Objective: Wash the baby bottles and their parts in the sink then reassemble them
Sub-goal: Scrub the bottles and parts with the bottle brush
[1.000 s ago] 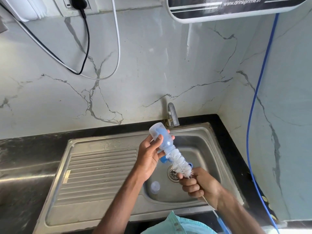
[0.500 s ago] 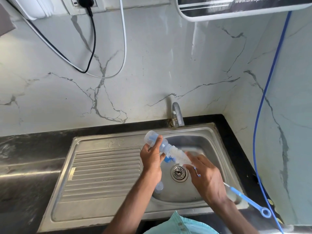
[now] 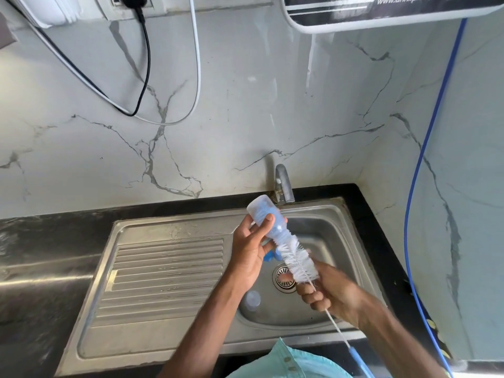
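My left hand (image 3: 249, 252) grips a clear baby bottle (image 3: 268, 218) with blue markings, tilted with its base up and to the left, over the steel sink (image 3: 338, 230). A white bottle brush (image 3: 298, 259) sticks out of the bottle's mouth, most of its bristles outside. My right hand (image 3: 331, 294) grips the brush's wire stem just below the bristles; the blue handle end (image 3: 357, 358) trails down to the right. A blue part (image 3: 270, 256) shows under my left hand. A small clear cap (image 3: 252, 298) lies in the basin beside the drain (image 3: 283, 276).
The tap (image 3: 283, 184) stands behind the basin, with no water visible. A ribbed steel drainboard (image 3: 169, 271) spreads to the left on the black counter (image 3: 41, 241). A blue hose (image 3: 417, 175) hangs along the right wall. Cables (image 3: 144, 64) hang from a socket above.
My right hand has drawn the brush back out of the bottle, down and right, so more bristles show. The left hand has tipped the bottle a little higher.
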`<action>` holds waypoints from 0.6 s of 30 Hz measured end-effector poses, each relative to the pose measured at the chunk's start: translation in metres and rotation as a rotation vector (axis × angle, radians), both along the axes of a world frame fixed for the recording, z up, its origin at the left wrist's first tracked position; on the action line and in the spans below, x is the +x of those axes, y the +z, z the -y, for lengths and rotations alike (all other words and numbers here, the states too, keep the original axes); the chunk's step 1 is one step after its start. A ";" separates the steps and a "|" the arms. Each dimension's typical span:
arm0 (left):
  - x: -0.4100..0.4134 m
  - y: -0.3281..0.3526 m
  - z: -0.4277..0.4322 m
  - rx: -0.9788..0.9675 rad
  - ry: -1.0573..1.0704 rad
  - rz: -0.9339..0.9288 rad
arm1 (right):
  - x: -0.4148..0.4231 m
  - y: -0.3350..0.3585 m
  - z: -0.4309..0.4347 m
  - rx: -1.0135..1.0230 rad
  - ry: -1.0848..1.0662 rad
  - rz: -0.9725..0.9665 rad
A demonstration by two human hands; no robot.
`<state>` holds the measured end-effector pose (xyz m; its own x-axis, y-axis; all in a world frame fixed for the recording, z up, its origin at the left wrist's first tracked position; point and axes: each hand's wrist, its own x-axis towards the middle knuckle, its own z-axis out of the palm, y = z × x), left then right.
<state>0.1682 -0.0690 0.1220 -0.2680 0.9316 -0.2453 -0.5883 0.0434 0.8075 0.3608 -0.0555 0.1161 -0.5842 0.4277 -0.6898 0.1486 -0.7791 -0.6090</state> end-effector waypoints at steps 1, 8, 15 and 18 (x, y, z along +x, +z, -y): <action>-0.002 -0.003 -0.001 -0.038 0.049 -0.011 | 0.001 0.002 0.001 0.144 -0.048 0.090; -0.005 -0.014 -0.004 -0.252 0.321 0.006 | 0.000 -0.014 0.028 1.422 -0.056 0.534; -0.005 -0.011 -0.004 -0.337 0.345 -0.005 | 0.000 -0.029 0.013 1.724 -0.132 0.611; -0.010 -0.010 -0.002 -0.248 0.253 -0.022 | -0.003 -0.015 0.006 1.113 -0.071 0.526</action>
<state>0.1586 -0.0673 0.1124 -0.4905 0.7480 -0.4472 -0.5882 0.0945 0.8032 0.3583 -0.0617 0.1013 -0.2971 0.9520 -0.0736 0.5544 0.1093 -0.8250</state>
